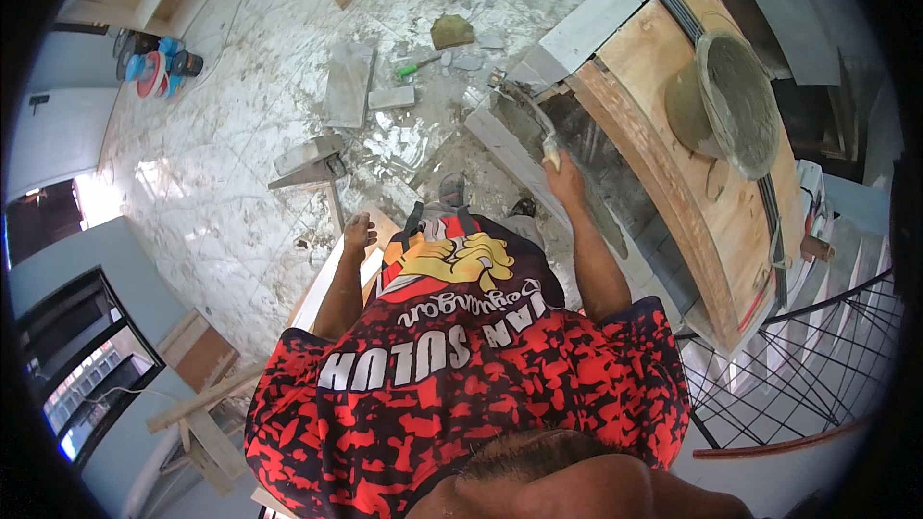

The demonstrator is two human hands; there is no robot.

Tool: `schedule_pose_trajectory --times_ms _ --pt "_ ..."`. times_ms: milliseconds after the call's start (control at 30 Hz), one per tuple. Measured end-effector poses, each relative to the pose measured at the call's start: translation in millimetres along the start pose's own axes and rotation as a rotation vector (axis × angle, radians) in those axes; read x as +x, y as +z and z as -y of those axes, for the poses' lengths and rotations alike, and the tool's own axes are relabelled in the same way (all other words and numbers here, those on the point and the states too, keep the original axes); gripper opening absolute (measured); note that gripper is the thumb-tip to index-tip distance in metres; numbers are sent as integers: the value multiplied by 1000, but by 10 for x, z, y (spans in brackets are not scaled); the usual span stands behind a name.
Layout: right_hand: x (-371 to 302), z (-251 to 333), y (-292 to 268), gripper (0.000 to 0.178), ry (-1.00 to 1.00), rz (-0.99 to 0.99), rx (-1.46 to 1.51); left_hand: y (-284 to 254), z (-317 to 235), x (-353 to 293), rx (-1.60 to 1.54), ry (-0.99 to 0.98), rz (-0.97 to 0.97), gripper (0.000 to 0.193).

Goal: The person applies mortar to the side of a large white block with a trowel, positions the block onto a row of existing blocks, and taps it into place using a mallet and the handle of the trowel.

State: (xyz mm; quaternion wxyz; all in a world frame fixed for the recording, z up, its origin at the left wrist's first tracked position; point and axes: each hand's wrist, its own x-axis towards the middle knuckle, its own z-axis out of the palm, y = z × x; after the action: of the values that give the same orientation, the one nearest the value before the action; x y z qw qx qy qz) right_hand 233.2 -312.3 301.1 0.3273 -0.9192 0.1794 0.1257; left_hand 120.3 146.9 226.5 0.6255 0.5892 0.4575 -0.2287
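My right hand [560, 178] is closed around the pale handle of a trowel [545, 125]. Its bent metal neck and narrow, edge-on blade reach over the grey masonry ledge [486, 125], where wet mortar [524, 127] lies along the top. My left hand [360, 232] hangs at my left side, fingers loosely curled with nothing visible in them. To the right, a bucket [687, 108] full of grey wet mortar stands on a curved plywood top [644, 58].
Dark cables [670, 2] run across the plywood beneath the bucket. Tile pieces [350, 86], a green-handled tool [415, 67] and a yellowish lump [452, 32] litter the dirty tiled floor. A bicycle wheel [798, 365] stands at the lower right. Power tools [163, 67] lie at the far left.
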Motion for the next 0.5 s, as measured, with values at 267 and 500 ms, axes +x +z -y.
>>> schedule_pose_trajectory --times_ms 267,500 --pt "-511 95 -503 48 -103 -93 31 -6 -28 64 -41 38 -28 26" --pt "-493 248 -94 49 -127 -63 43 -65 138 100 -16 -17 -11 27"
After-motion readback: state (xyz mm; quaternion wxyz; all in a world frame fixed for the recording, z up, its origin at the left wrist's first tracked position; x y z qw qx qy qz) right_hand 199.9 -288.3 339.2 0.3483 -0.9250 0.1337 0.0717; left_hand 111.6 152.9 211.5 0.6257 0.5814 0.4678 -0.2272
